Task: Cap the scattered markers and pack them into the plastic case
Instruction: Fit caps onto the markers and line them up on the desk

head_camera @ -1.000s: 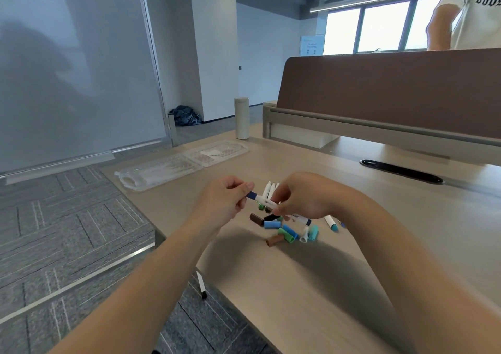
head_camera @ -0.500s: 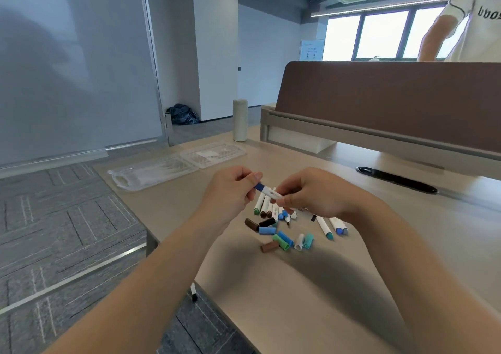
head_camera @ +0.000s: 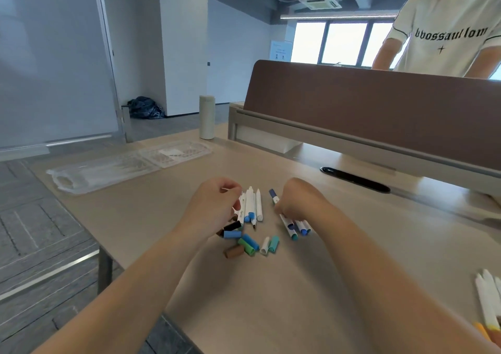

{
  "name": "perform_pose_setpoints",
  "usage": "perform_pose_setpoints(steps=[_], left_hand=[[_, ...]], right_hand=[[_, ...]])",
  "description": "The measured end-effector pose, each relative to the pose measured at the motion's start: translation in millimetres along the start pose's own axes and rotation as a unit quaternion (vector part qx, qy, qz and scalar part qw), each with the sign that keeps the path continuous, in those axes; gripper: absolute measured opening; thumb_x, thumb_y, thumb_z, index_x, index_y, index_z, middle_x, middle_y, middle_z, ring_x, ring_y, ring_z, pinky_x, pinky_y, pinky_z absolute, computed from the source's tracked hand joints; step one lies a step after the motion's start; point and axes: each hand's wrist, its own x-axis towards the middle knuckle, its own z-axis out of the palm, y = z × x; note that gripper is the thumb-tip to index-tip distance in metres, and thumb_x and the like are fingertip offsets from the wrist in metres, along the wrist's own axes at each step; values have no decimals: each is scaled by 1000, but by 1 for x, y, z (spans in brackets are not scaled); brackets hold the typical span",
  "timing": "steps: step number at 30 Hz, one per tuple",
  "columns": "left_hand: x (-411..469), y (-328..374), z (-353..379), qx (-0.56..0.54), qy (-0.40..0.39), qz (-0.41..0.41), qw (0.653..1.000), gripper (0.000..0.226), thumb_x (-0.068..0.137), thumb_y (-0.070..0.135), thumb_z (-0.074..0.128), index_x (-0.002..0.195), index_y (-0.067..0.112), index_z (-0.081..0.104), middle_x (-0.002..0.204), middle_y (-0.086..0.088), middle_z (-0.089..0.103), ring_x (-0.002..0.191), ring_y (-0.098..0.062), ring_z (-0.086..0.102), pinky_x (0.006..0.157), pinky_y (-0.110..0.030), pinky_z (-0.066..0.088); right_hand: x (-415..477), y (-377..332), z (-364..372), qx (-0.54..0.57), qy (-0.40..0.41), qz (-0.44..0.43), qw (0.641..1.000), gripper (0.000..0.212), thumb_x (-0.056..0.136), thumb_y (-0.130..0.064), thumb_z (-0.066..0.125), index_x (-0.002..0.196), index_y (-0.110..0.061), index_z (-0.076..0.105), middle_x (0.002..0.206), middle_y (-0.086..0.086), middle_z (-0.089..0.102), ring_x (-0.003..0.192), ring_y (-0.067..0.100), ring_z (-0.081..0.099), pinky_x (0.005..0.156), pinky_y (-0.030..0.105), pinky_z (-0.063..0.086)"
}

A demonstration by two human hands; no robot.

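Beige desk (head_camera: pixel 271 299), grey carpet; L hand (head_camera: pixel 217 207) prob. pinching marker (head_camera: pixel 242 208), R hand (head_camera: pixel 294 202) curled on capped marker (head_camera: pixel 274 196).

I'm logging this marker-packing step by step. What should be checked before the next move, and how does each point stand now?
1. Loose caps within reach on the desk: ok.
2. Plastic case lying open: ok, nothing packed that I can see.
3. Right hand holds the dark-blue-capped marker down by the right marker group: ok.
4. Left hand on the white markers: whether it grips one, cannot tell.
5. All markers capped: not ok; one bare tip shows.
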Motion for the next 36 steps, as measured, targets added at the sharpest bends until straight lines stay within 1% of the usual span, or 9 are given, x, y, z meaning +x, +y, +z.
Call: perform_pose_setpoints(steps=[5,9,16,20,23,26,29,32,36], left_hand=[[1,-2,0,21,-10,8,1000,14,97,24,54,98,22,68,76,-1,66,54,-7,50,51,-21,38],[3,-6,-2,34,-14,12,999,14,97,25,55,96,22,68,72,1,66,48,-3,49,51,-20,38],[3,-9,-3,63,-19,24,998,16,96,23,54,89,20,69,66,4,64,43,0,47,53,-21,38],[1,-6,-6,137,-15,50,989,16,96,25,54,89,22,68,68,5,65,55,-3,52,56,-21,39],[-1,-5,-6,189,-21,60,980,13,95,27,54,92,24,67,79,6,66,65,-3,56,59,-22,42],[-2,-3,-2,301,-47,80,949,13,92,30,60,97,22,68,97,5,63,87,-11,58,77,-30,50],[-6,0,9,403,-107,126,900,21,87,36,65,102,23,71,103,2,61,98,-15,53,80,-29,47],[-10,2,22,428,-172,140,876,36,82,46,69,113,29,68,110,2,58,106,-16,44,80,-27,39],[-12,5,32,461,-213,162,846,42,82,46,71,119,26,66,111,3,59,108,-18,42,80,-27,35]], right_hand=[[10,0,13,-20,8,-1,1000,27,91,-21,64,70,-13,48,73,3,51,68,18,51,58,26,37],[17,-2,20,-24,49,-8,998,24,85,-11,66,69,-14,48,76,4,54,70,20,53,55,27,37],[25,-28,23,35,36,-19,999,30,93,-9,57,66,-12,46,70,3,46,57,15,41,48,23,28],[25,-37,22,-5,-14,-10,1000,20,91,-8,61,73,-7,51,74,6,47,75,22,50,67,27,39],[23,-41,21,-38,-31,-17,999,26,87,-5,63,66,-9,46,71,6,47,65,20,48,61,28,40],[16,-39,12,-35,-37,-25,998,24,90,-9,58,68,-8,48,71,6,48,57,16,43,49,24,33],[4,-28,-3,19,-23,-39,999,25,88,-9,57,64,-7,50,66,8,50,53,19,45,48,24,35],[-12,-15,-13,85,-51,-41,994,25,87,-7,57,62,-2,57,59,11,57,50,23,50,56,27,44],[-27,-2,-15,123,-48,-52,990,20,86,-7,56,85,9,68,65,15,64,59,27,57,67,37,55]])
